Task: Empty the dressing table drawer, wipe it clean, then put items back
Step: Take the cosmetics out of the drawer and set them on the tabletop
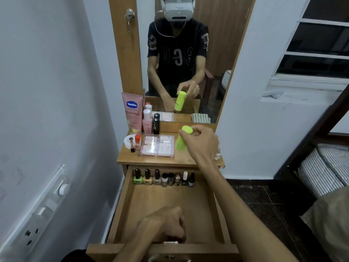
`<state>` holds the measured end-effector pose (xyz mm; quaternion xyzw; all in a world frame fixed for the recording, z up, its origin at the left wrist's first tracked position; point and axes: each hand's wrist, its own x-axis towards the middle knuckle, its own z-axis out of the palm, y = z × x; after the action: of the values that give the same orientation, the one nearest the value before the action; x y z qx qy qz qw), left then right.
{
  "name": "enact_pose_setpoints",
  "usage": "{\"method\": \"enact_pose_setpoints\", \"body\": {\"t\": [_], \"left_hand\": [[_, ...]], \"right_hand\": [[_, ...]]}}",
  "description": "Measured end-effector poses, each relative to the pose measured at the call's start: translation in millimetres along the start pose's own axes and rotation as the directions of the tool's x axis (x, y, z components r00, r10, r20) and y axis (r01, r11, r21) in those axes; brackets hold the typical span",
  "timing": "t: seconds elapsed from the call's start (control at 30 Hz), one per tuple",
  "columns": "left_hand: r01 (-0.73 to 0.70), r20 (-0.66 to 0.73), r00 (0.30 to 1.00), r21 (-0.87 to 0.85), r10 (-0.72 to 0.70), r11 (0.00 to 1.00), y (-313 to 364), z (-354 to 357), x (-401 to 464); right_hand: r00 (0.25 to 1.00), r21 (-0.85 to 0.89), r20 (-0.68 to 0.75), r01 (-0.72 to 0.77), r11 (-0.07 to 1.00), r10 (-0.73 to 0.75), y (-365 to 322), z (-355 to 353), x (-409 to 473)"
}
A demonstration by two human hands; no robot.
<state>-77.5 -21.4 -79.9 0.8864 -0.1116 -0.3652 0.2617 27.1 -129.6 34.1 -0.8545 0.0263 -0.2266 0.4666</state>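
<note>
The wooden drawer [188, 205] is pulled out below the dressing table top [166, 160]. Several nail polish bottles [164, 179] stand in a row along its back wall; the rest of its floor is bare. My right hand [203, 142] grips a lime-green bottle [180, 141] by its top, over the right side of the table top. My left hand [168, 225] rests with curled fingers on the drawer's front edge, by the metal handle [171, 242]. A striped cloth shows only in the mirror [188, 53].
On the table top stand a pink Vaseline tube [132, 112], a pink bottle [147, 121], a black bottle [156, 125], a white jar [129, 141], an orange-capped vial [138, 141] and a clear box [157, 145]. A bed [324, 167] is at the right, a wall with sockets [34, 220] at the left.
</note>
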Motion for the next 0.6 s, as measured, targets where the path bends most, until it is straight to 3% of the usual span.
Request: {"method": "enact_pose_setpoints", "body": {"t": [0.1, 0.17, 0.27, 0.37, 0.43, 0.6], "left_hand": [[-0.03, -0.128, 0.991, -0.04, 0.025, 0.999, -8.8, -6.8, -2.4], [-0.036, -0.311, 0.95, -0.044, 0.02, 0.998, -17.8, -15.3, -3.8], [-0.043, -0.605, 0.796, -0.041, 0.009, 0.998, -31.1, -29.3, -6.5], [-0.075, -0.788, 0.615, -0.083, -0.019, 0.994, -43.1, -43.5, -8.4], [-0.103, -0.841, 0.541, -0.096, -0.025, 0.99, -50.1, -48.9, -9.5], [-0.159, -0.869, 0.495, -0.082, 0.008, 0.984, -60.1, -45.2, -4.8]], "right_hand": [[0.999, -0.011, 0.008, 0.045, 0.999, -0.045, -16.9, 29.0, 30.1], [0.998, -0.042, 0.03, 0.048, 0.998, -0.047, -21.6, 49.0, 44.8], [0.998, -0.09, 0.052, 0.038, 0.995, -0.033, -25.0, 71.9, 56.4], [0.997, -0.126, 0.073, 0.049, 0.991, -0.04, -25.3, 89.0, 62.4], [0.996, -0.161, 0.082, 0.044, 0.986, -0.031, -23.1, 97.1, 64.9], [0.995, -0.219, 0.093, 0.062, 0.974, -0.043, -16.1, 107.0, 66.2]]}}
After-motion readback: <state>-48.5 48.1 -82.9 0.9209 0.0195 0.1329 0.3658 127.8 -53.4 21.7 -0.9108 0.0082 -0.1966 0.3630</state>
